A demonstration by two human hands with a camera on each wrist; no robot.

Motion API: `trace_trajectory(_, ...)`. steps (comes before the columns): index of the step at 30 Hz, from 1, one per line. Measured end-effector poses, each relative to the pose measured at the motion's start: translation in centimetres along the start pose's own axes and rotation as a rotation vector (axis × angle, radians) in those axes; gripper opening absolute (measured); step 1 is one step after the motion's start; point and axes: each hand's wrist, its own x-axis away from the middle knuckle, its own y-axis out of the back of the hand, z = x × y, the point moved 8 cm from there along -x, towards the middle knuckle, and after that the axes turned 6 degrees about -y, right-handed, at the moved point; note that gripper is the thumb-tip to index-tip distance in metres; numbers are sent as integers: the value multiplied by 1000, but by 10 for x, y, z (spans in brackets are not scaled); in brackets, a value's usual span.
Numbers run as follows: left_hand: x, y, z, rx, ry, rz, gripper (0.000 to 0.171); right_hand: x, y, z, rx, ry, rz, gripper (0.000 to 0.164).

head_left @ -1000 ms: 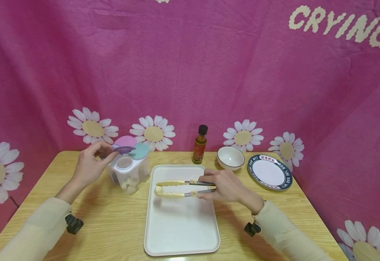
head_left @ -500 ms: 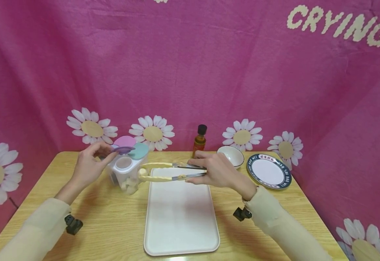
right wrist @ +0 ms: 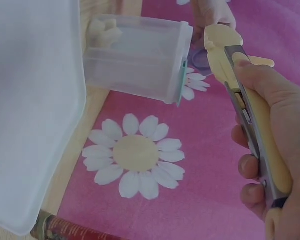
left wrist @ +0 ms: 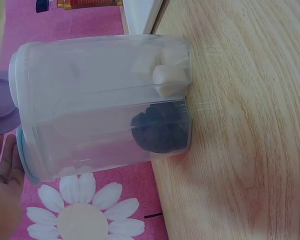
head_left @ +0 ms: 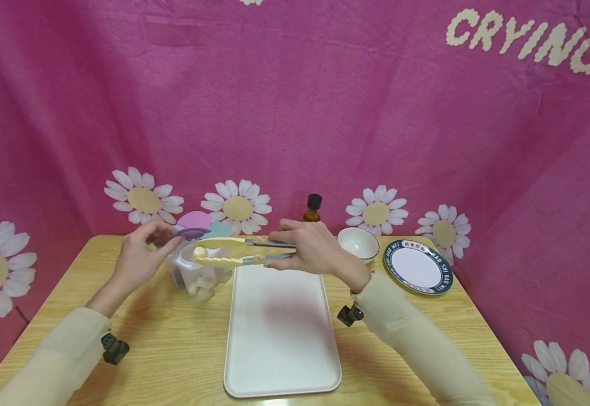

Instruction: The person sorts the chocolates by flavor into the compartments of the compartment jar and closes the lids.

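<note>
My left hand (head_left: 142, 256) pinches the raised purple lid (head_left: 192, 233) of a clear multi-compartment storage container (left wrist: 75, 75). Pale chunks (left wrist: 169, 75) lie at the bottom of one compartment, dark pieces (left wrist: 162, 129) in another. With my right hand (head_left: 320, 251) I grip a pair of tongs (head_left: 223, 242) with cream-coloured arms. Between their tips sits a small pale chunk (head_left: 200, 252), just above the container's uncovered round opening. Teal (head_left: 218, 229) and pink (head_left: 195, 219) lids lie on the container's other compartments.
A white tray (head_left: 282, 338) lies in the middle of the wooden table. Behind my right hand stands a dark-capped sauce bottle (head_left: 313, 206), partly hidden. A white bowl (head_left: 358, 244) and a blue-rimmed plate (head_left: 418, 268) are at the back right.
My right hand has carried the tongs and pale chunk up and left, from over the tray to above the container's opening. The left hand has stayed at the purple lid.
</note>
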Motion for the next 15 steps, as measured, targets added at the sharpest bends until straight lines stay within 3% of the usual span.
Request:
trace_trajectory(9, 0, -1, 0, 5, -10, 0, 15, -14, -17, -8, -6, -56, 78, 49)
trace_trajectory(15, 0, 0, 0, 0, -10, -5, 15, -22, -22, -9, -33, -61, 85, 49)
